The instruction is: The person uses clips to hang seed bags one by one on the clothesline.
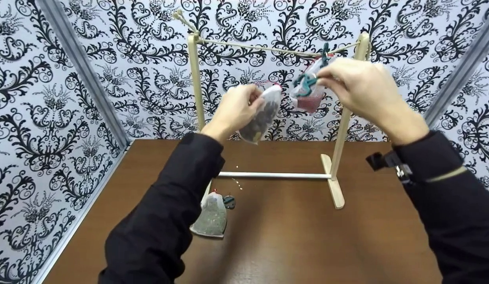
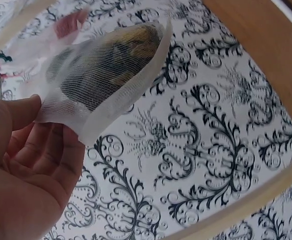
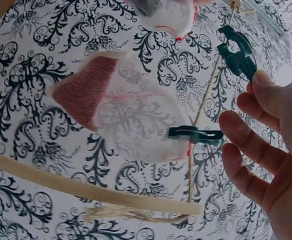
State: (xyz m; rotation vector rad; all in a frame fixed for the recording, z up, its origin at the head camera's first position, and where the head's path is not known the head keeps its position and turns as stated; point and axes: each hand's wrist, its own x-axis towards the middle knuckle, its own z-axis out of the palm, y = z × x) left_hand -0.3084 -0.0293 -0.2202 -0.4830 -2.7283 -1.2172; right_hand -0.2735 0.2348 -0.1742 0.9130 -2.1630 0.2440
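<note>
Pinched the dark-filled mesh bag (image 1: 264, 114) near its pale upper end between thumb and fingers of the left hand (image 1: 236, 105), tilted, above the table (image 1: 284, 232) and to the left of the red-filled mesh bag (image 1: 309, 103), apart from it. Held a green clothespin (image 1: 306, 84) between thumb and forefinger of the right hand (image 1: 364, 86), with the other fingers loosely bent. Saw the red-filled bag at far right on the rope (image 1: 264, 48), under a second clothespin (image 1: 325, 55), and a green-filled mesh bag (image 1: 211, 219) at near left on the table.

Judged the dark-filled bag light and soft, with loose contents likely to shift and sag toward the lower end (perhaps dried leaves, too veiled by mesh to tell). Expected little slipping, given the woven surface, but possible crushing of brittle pieces under a hard squeeze. Favored a hold on the pale upper mesh, above the fill, rather than around the belly.
</note>
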